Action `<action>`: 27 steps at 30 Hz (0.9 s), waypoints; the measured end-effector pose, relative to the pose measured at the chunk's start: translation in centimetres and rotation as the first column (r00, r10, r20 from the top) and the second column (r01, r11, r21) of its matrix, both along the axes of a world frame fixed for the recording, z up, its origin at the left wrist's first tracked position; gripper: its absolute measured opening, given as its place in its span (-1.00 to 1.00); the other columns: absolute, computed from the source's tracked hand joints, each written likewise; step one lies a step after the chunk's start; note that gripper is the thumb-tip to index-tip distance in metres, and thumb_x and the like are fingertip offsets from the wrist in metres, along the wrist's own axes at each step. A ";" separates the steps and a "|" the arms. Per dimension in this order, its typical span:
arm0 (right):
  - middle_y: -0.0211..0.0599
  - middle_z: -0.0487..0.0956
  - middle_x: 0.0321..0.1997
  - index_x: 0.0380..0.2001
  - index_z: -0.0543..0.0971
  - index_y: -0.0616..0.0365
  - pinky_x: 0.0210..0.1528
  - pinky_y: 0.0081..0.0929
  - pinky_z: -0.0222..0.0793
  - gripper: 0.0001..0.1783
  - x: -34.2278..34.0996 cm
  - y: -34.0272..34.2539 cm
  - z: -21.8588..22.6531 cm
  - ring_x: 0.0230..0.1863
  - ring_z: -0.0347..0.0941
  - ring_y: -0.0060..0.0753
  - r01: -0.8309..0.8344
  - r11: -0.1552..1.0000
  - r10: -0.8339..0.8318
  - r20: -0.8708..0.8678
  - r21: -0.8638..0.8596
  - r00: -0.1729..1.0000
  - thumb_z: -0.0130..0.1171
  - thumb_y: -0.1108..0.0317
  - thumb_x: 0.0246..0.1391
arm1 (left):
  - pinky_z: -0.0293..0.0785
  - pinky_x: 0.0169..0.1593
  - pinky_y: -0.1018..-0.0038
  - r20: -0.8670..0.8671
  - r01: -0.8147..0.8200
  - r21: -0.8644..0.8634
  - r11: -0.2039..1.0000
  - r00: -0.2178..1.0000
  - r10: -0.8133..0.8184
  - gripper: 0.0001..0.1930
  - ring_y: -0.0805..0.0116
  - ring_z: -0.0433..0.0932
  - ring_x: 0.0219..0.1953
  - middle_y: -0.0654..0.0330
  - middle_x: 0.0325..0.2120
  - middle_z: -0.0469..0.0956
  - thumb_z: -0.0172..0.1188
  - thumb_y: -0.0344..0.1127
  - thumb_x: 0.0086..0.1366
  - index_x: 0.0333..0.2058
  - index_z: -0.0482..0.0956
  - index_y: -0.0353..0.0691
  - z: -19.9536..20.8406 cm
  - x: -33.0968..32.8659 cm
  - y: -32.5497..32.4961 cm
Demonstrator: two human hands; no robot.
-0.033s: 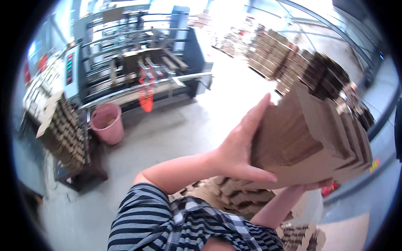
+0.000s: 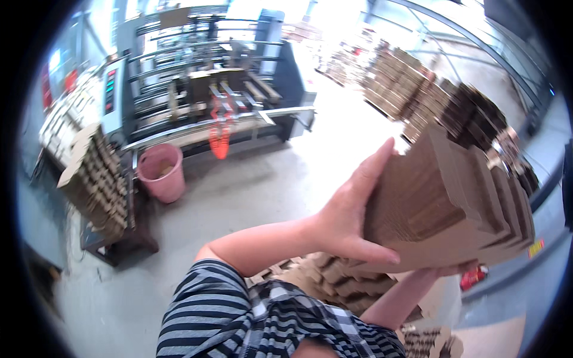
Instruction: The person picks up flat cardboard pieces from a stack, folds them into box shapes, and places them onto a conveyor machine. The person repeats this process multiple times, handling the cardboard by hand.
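A thick stack of brown die-cut cardboard blanks [image 2: 418, 203] is held up at the right, its edges stepped at the far side. My left hand [image 2: 352, 215] presses on the stack's left end, thumb and fingers spread wide across it. Beneath the stack, my right hand [image 2: 456, 268] supports it from below; most of its fingers are hidden. Lower down, more layered cardboard blanks [image 2: 334, 280] lie close in front of my body.
A machine with rails and rollers [image 2: 209, 89] stands at the far left, an orange part hanging from its front. Near it are a pink bin [image 2: 161, 173] and a low stand [image 2: 119, 244] bearing stacked cardboard [image 2: 92, 179]. Cardboard piles [image 2: 397, 83] line the back right.
The whole view has shifted slightly, so the machine, bin and piles appear a little further right. Both hands keep the same hold on the cardboard stack.
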State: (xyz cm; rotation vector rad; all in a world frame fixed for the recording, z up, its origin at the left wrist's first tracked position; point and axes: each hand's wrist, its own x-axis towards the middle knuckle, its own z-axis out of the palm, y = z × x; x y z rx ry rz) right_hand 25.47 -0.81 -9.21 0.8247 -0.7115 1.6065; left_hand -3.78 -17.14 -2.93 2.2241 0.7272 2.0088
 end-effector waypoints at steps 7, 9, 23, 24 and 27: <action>-0.20 0.31 0.29 0.23 0.35 -0.06 0.35 0.12 0.04 -0.07 -18.1 -4.6 1.2 0.35 0.11 0.00 0.420 0.761 -0.386 0.175 -0.495 0.906 0.29 -0.14 -0.29 | 0.09 0.28 0.21 0.144 -0.165 0.082 0.983 0.978 0.152 0.25 -0.03 0.14 0.26 -0.18 0.24 0.03 0.44 0.22 -0.19 0.31 -0.04 -0.40 -4.8 -12.9 -6.2; -0.20 0.31 0.30 0.22 0.35 -0.06 0.34 0.12 0.06 -0.07 -22.1 -4.6 0.2 0.34 0.13 0.00 0.090 0.951 -0.071 0.074 -0.295 0.995 0.28 -0.16 -0.28 | 0.10 0.27 0.18 0.107 -0.224 0.085 0.971 0.971 0.215 0.21 -0.06 0.14 0.25 -0.19 0.25 0.02 0.42 0.24 -0.19 0.29 0.04 -0.40 -5.4 -16.5 -8.4; -0.18 0.30 0.29 0.22 0.33 -0.07 0.27 0.13 0.19 -0.09 -50.8 1.6 -5.9 0.26 0.24 0.01 -0.071 0.933 0.214 0.384 -0.353 0.898 0.15 -0.28 -0.21 | 0.11 0.26 0.19 0.021 -0.639 -0.071 0.766 0.767 0.641 0.08 -0.20 0.13 0.26 -0.29 0.27 -0.09 0.36 0.15 -0.04 0.30 0.05 -0.39 -9.3 -35.6 -9.4; -0.18 0.31 0.28 0.23 0.33 -0.07 0.27 0.13 0.20 -0.09 -53.3 2.7 -6.3 0.27 0.23 0.01 0.018 0.903 0.179 0.413 -0.430 0.893 0.14 -0.27 -0.20 | 0.11 0.26 0.20 0.006 -0.651 -0.074 0.755 0.757 0.653 0.07 -0.20 0.14 0.25 -0.28 0.26 -0.08 0.37 0.14 -0.03 0.30 0.05 -0.38 -9.4 -37.6 -8.2; -0.16 0.31 0.27 0.25 0.29 -0.04 0.26 0.11 0.22 -0.10 -59.2 5.7 -7.0 0.27 0.23 0.01 -0.034 0.938 0.182 0.406 -0.345 0.896 0.09 -0.26 -0.14 | 0.12 0.26 0.20 -0.066 -0.680 -0.120 0.724 0.733 0.677 0.08 -0.17 0.15 0.24 -0.24 0.25 -0.04 0.39 0.11 -0.04 0.31 0.03 -0.37 -9.4 -43.3 -4.6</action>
